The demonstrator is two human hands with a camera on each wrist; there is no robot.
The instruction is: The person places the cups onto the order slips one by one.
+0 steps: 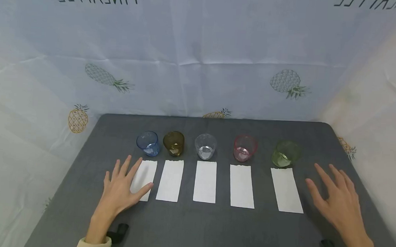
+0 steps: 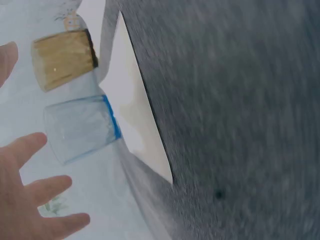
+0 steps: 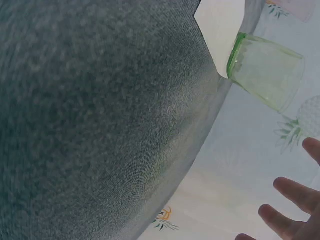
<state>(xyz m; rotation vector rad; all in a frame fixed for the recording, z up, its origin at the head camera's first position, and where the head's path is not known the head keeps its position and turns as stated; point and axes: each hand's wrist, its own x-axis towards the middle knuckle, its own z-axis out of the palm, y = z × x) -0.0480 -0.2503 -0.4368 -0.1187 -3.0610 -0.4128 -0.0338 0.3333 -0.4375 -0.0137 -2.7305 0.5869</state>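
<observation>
My left hand (image 1: 120, 188), fingers spread and holding nothing, hovers partly over the leftmost white paper strip (image 1: 150, 173). Beyond its fingertips stands a blue glass (image 1: 148, 145), with an amber glass (image 1: 173, 144) to the right of it. In the left wrist view the blue glass (image 2: 82, 130) stands apart from the fingers. My right hand (image 1: 340, 200) is at the table's right side, empty, its fingers extended. Nearest to it are a green glass (image 1: 285, 154) and the rightmost paper strip (image 1: 286, 189). A clear glass (image 1: 205, 146) and a pink glass (image 1: 245, 148) stand between.
Each glass has a paper strip in front of it, such as the middle strip (image 1: 205, 181). Everything stands on a dark grey table (image 1: 185, 231). A white pineapple-print cloth (image 1: 200, 86) hangs behind and at both sides.
</observation>
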